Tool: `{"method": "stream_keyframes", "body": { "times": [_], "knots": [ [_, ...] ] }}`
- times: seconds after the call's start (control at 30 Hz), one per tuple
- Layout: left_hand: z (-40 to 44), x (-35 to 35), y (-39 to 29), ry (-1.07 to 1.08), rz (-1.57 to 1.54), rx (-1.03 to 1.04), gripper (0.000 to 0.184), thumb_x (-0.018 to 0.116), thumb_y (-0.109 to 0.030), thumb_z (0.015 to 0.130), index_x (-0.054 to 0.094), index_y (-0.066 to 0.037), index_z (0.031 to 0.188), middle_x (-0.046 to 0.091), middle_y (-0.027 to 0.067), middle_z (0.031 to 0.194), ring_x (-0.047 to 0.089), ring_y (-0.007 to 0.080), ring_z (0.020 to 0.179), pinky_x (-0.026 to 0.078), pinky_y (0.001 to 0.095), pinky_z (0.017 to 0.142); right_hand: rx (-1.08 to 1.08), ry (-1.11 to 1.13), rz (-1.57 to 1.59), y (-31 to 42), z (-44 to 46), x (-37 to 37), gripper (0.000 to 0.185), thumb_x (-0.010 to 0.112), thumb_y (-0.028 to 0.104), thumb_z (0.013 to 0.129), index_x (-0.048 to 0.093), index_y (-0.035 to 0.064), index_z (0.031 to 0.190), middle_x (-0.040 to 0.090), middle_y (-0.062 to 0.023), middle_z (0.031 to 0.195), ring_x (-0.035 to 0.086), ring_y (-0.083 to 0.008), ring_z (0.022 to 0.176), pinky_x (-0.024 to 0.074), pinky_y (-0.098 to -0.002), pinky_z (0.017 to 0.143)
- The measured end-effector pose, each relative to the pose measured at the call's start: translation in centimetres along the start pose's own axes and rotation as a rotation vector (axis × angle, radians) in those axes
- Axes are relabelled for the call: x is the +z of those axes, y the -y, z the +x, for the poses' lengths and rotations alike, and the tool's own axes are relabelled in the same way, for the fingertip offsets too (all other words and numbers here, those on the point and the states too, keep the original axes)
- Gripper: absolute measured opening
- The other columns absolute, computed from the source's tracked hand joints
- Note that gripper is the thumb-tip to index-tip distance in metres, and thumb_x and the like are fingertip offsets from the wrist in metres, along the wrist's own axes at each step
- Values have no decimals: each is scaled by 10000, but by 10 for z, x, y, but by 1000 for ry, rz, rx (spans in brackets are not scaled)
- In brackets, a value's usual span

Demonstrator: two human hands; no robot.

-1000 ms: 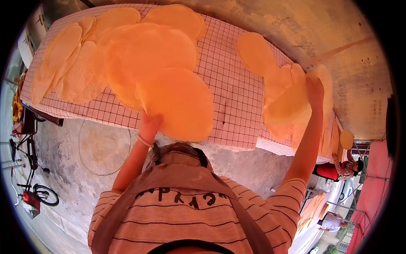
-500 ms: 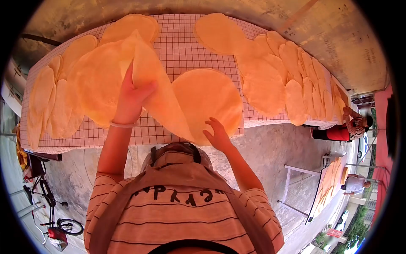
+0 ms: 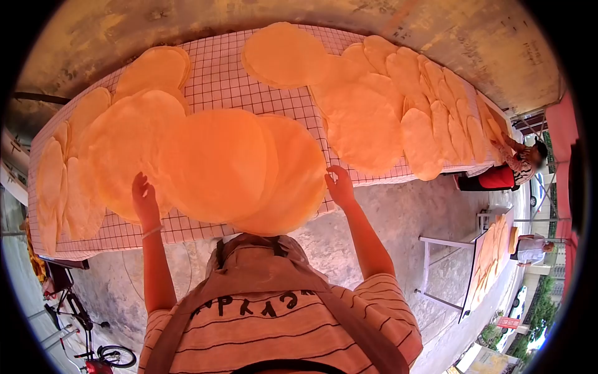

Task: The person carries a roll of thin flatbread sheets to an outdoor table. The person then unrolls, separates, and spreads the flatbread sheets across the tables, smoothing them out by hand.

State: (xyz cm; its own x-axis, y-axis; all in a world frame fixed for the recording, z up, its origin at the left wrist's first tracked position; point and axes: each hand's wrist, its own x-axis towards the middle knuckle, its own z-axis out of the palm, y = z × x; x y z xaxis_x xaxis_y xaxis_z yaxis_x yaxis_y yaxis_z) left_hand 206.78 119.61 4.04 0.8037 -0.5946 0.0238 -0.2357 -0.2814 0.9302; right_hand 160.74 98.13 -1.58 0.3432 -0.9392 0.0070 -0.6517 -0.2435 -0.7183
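Note:
Several thin, round yellow-orange sheets lie overlapping on a table with a checked cloth (image 3: pixel 218 75). In front of me one round sheet (image 3: pixel 212 165) rests partly over another (image 3: pixel 296 174), whose front edge reaches the table's near edge. My left hand (image 3: pixel 145 196) hovers over the left pile (image 3: pixel 128 146), fingers apart and holding nothing. At the right rim of the nearer sheets is my right hand (image 3: pixel 338 184), its fingers curled and slightly apart; I see nothing held in it.
More overlapping sheets (image 3: pixel 364 124) cover the table's right part. A person (image 3: pixel 520 163) stands at its far right end. Beyond, a second table (image 3: pixel 489 265) bears more sheets, with another person (image 3: pixel 532 249) behind it. A bicycle (image 3: pixel 78 311) stands lower left.
The sheet my left hand held raised and folded now lies flat over the other one, and that hand has let go and moved left. My right hand has moved slightly right and up.

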Motion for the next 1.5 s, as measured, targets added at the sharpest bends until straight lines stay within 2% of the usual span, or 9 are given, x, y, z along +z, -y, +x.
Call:
{"method": "stream_keyframes", "body": {
  "times": [0.5, 0.7, 0.87, 0.97, 1.07, 1.23, 1.33, 1.43, 1.5],
  "knots": [
    [-86, 154, 51, 265, 839, 407, 562, 513, -283, 766, 407, -130, 1296, 285, 175, 1392, 288, 360, 1264, 203, 526, 1016, -198, 184, -1054, 32, 282, 82, 672, 378, 571, 841, 412, 72, 1291, 42, -65, 1480, -36, -210, 1360, 63, -476, 1071],
    [-88, 150, 36, 237, 788, 378, 540, 531, -286, 761, 438, -130, 1270, 321, 169, 1373, 315, 339, 1256, 218, 510, 1015, -357, 36, -382, 107, 367, 51, 358, 467, 364, 875, 615, 48, 953, 591, -147, 1020, 549, -291, 966, 434, -406, 816],
    [-88, 146, 40, 225, 727, 378, 541, 551, -282, 754, 441, -126, 1260, 314, 158, 1379, 299, 338, 1264, 201, 493, 1027, -968, -3, -394, 226, 301, 46, 147, 557, 189, 792, 603, 50, 805, 570, -130, 727, 553, -311, 757, 450, -409, 660],
    [-78, 126, 35, 294, 677, 444, 461, 554, -219, 799, 469, -92, 1234, 432, 160, 1292, 421, 302, 1188, 319, 426, 972, -1049, 487, -428, 217, 228, 96, 140, 588, 183, 742, 572, 47, 712, 547, -127, 727, 541, -302, 756, 447, -407, 653],
    [-46, 81, 53, 323, 6, -231, 324, 535, -90, 825, 521, -48, 1146, 567, 121, 1118, 541, 212, 1049, 424, 317, 856, -1006, 970, -319, 170, 168, 130, 138, 584, 175, 760, 581, 37, 777, 566, -121, 815, 532, -312, 830, 442, -413, 723],
    [44, -10, 165, -677, -95, -61, 185, 522, -85, 831, 543, 31, 974, 604, 82, 818, 581, 173, 785, 476, 273, 700, -722, 977, 36, 183, 91, 107, 182, 577, 151, 795, 606, 38, 936, 593, -126, 975, 520, -304, 976, 427, -377, 838],
    [79, -37, 144, -602, -1082, -659, 126, 578, -125, 808, 563, 0, 814, 576, 62, 746, 567, 177, 713, 470, 268, 653, -636, 846, 87, 161, 59, 102, 237, 581, 146, 805, 595, 31, 1011, 586, -135, 1046, 521, -286, 1022, 414, -349, 875],
    [103, -46, 159, -101, -1038, -750, 156, 578, -178, 813, 557, -47, 731, 541, 60, 628, 559, 211, 619, 454, 280, 563, -476, 775, 78, 171, 34, 93, 255, 585, 146, 813, 587, 23, 1036, 579, -134, 1084, 528, -276, 1034, 408, -341, 891],
    [114, -30, 127, -325, -768, -759, 174, 588, -199, 801, 563, -40, 735, 539, 70, 599, 557, 229, 587, 445, 300, 539, -339, 700, 128, 186, 15, 90, 244, 578, 159, 821, 591, 34, 1031, 581, -141, 1072, 536, -299, 1007, 407, -344, 888]
  ]
}}
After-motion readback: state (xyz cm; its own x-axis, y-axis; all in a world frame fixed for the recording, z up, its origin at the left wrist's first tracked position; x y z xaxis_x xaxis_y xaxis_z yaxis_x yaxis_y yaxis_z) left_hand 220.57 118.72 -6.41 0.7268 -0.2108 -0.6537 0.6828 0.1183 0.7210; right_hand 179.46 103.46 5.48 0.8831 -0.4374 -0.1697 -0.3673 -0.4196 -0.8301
